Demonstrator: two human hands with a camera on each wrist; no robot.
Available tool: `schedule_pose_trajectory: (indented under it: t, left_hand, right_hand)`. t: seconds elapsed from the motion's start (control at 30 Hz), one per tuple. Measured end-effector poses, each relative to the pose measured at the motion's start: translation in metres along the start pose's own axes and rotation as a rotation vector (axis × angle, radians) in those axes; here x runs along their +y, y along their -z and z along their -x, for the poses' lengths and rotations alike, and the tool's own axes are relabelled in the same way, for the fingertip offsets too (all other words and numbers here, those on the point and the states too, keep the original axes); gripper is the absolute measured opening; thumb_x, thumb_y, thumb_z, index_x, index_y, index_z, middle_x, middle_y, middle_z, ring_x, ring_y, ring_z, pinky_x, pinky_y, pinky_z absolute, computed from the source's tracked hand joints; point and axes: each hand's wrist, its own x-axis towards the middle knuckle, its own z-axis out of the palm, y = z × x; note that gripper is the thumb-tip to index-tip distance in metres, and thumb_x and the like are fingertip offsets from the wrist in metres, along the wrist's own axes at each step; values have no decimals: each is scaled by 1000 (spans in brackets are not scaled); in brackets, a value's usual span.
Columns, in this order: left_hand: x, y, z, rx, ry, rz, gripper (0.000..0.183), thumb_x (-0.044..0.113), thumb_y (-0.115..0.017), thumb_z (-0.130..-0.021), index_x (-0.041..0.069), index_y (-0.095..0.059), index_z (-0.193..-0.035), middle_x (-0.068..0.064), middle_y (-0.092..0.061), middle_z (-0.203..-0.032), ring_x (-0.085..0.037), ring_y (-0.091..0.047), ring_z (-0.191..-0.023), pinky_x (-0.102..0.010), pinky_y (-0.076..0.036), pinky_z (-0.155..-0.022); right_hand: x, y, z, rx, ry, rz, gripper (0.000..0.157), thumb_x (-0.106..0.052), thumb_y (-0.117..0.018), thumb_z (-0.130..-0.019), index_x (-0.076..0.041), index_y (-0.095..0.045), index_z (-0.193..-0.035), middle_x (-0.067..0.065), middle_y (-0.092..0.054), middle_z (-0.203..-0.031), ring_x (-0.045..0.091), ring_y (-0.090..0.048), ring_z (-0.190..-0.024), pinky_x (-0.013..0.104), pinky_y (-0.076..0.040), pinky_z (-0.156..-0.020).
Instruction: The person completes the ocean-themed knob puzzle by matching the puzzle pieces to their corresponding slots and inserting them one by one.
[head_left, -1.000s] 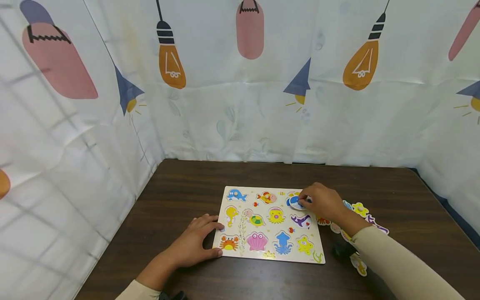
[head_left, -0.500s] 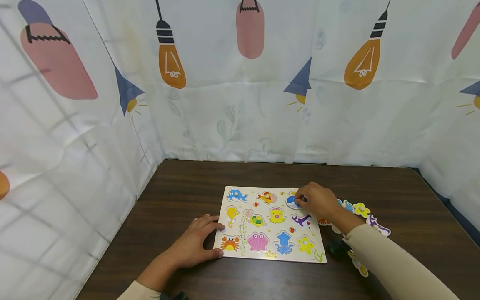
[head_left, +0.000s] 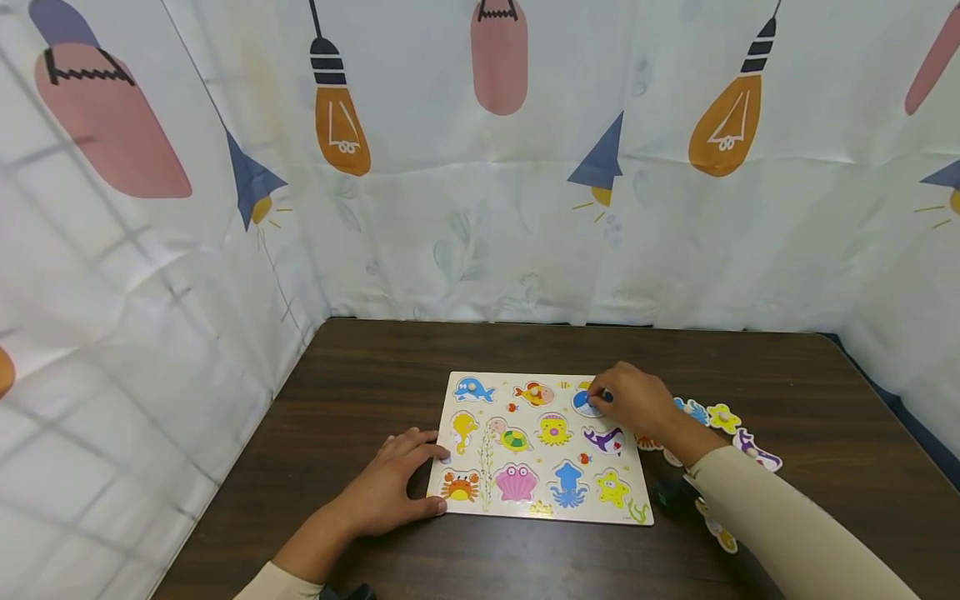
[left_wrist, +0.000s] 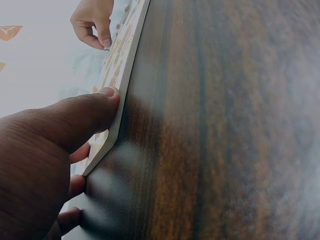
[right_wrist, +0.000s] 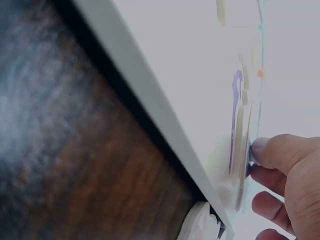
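Near the far right corner of the white rectangular board, the right hand pinches the small knob of a flat blue piece, probably light, stiff, best held so; the left hand spreads at its left edge.

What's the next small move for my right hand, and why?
Probably press the blue piece down gently: your right hand pinches it near the far right corner of the puzzle board; whether it sits flush is unclear, and your left hand touches the left edge.
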Motion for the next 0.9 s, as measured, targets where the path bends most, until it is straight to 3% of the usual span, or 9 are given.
schedule_pose_trajectory:
  t: [0.33, 0.6, 0.9]
  left_hand:
    - [1, -2, 1, -3, 6, 10, 61, 51, -83, -82, 25, -62, -133, -6, -47, -153, -40, -30, -148, -66, -16, -119]
    - [1, -2, 0, -3, 7, 4, 61, 50, -82, -82, 25, -61, -133, -7, -46, -153, -40, -30, -148, -66, -17, -119]
    - [0, 2, 0, 4, -17, 4, 61, 50, -82, -82, 22, -62, -133, -10, -47, -152, -43, -32, -147, -67, -18, -118]
  right_hand:
    - [-1, -1, 3, -30, -53, -18, 16, -31, -79, -92, -22, -79, -105, -1, -66, -104, 17, -56, -92, 40, -52, -73]
    - [8, 8, 15, -47, -70, 10, 20, -29, -78, -92, -19, -78, -109, 8, -66, -114, 24, -59, -100, 52, -55, -83]
    - [32, 18, 33, -29, -43, 5, 17, -27, -79, -91, -17, -78, -105, 3, -66, -102, 19, -59, -88, 44, -57, -70]
